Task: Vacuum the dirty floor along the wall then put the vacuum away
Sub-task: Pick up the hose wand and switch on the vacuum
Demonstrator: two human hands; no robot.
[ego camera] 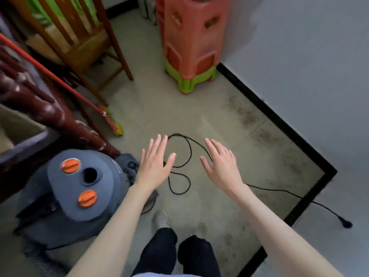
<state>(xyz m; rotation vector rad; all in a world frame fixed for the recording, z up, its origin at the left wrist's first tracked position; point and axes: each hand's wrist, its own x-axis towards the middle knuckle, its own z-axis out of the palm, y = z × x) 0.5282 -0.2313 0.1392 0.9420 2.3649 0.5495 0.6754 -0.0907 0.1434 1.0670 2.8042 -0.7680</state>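
The vacuum stands on the floor at the lower left, a grey drum with two orange knobs and a round dark hole on its top. A line of small writing runs along its curved edge near the left hand, but it is too blurred to read. Part of a ribbed hose shows below the drum.

Both hands are held out flat above the floor, fingers straight and spread, holding nothing. The left hand is just beside the vacuum's right edge; the right hand is apart from it, nearer to the wall.

The black power cord lies in loose loops on the floor under and between the hands, then runs right, over the black baseboard, to its plug.

Dark dirty patches lie on the floor along the baseboard. This strip is open from the stack of orange and green stools in the far corner down to the near corner of the wall. On the left the room is narrower: a wooden chair, a red-handled broom and a dark red carved rail stand close to the vacuum. The person's dark trouser legs and a light shoe are at the bottom.
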